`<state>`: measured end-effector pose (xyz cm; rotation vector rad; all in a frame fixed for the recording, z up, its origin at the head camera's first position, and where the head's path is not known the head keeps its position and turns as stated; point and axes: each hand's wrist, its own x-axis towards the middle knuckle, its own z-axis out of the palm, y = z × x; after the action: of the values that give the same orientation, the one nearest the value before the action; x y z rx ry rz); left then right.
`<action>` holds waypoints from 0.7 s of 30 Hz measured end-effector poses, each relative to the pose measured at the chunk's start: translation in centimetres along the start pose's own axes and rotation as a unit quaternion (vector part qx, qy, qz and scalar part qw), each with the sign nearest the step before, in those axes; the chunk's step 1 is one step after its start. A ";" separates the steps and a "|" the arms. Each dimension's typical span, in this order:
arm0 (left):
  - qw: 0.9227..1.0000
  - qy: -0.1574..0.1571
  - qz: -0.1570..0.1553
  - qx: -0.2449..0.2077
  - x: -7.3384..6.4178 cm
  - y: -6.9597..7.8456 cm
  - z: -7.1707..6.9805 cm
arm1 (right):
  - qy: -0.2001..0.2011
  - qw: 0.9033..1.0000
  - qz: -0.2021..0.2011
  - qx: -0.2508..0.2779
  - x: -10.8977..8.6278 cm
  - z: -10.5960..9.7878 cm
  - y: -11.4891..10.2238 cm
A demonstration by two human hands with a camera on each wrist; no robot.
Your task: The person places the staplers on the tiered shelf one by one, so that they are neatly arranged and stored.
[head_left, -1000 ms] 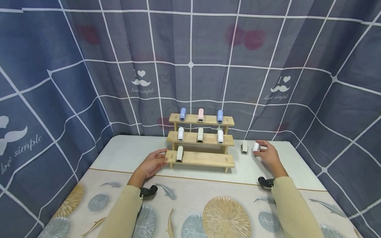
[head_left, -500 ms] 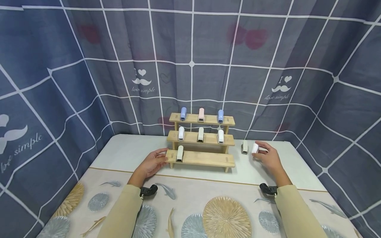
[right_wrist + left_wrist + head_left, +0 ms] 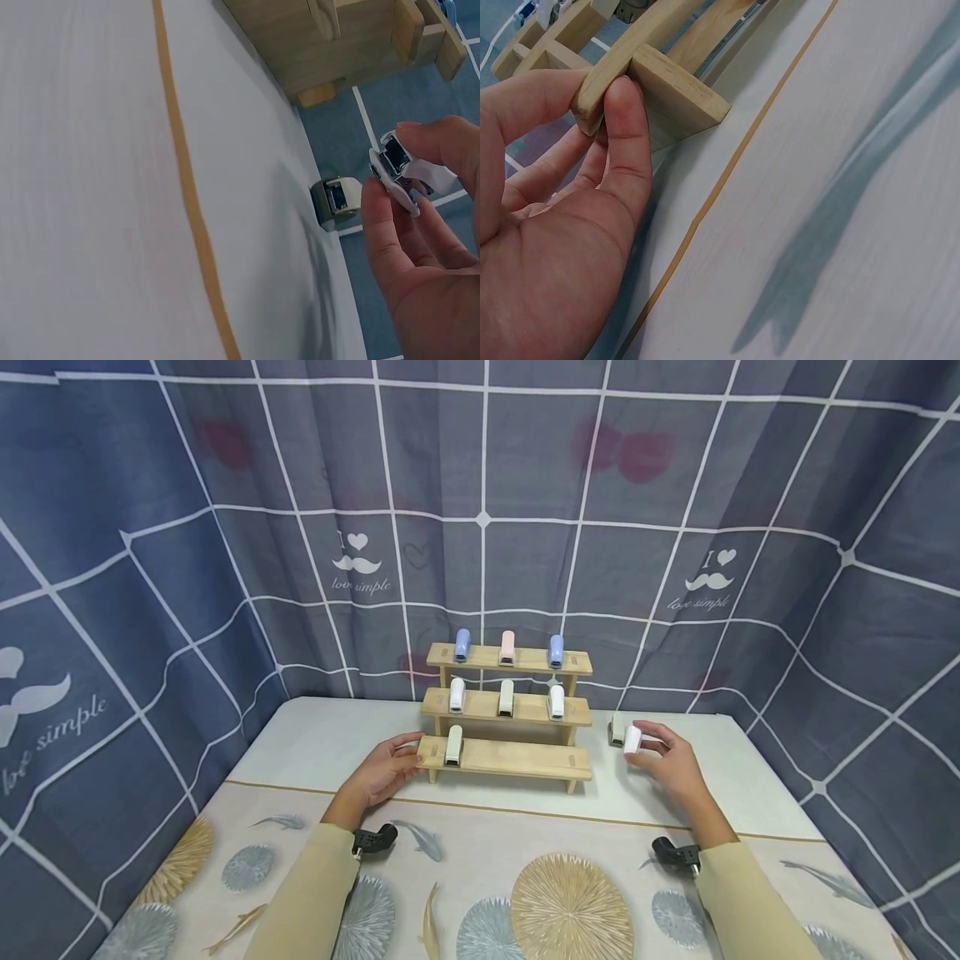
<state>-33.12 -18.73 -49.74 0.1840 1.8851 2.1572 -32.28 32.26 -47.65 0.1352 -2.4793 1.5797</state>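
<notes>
A three-step wooden display stand (image 3: 517, 760) holds several small staplers. My left hand (image 3: 386, 772) pinches the left end of its lowest step (image 3: 619, 60) between thumb and fingers. In my right hand (image 3: 671, 764) a small white stapler (image 3: 633, 740) is held by thumb and fingertips, tilted, to the right of the stand. The right wrist view shows the dark metal inside of this white stapler (image 3: 394, 161). Just behind it on the white table stands a cream stapler (image 3: 617, 729), partly covered in the head view. Another cream stapler (image 3: 453, 746) sits at the lowest step's left end.
On the top step are a blue stapler (image 3: 462, 645), a pink one and another blue one. The middle step carries a white stapler (image 3: 457, 695), a grey-green one and another white one. A patterned cloth (image 3: 420, 893) covers the front; a blue grid curtain (image 3: 480, 568) hangs behind.
My right hand has moved a little left with the white stapler, which now overlaps the cream one in the head view. The left hand stays at the stand.
</notes>
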 end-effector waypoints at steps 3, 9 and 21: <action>1.000 -0.001 0.000 -0.003 0.1 0.0 0.0 | 0.000 1.000 -0.003 0.002 -0.2 0.2 0.0; 1.000 -0.010 0.006 -0.004 -0.1 0.0 0.0 | -0.004 1.000 -0.013 0.019 -0.8 0.6 -0.6; 1.000 0.003 -0.004 0.002 -0.2 0.3 0.2 | -0.022 0.998 -0.020 0.048 -2.1 1.8 -2.6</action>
<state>-32.91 -18.64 -49.36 0.1718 1.8892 2.1518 -29.96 29.43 -46.53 0.2350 -2.4184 1.6978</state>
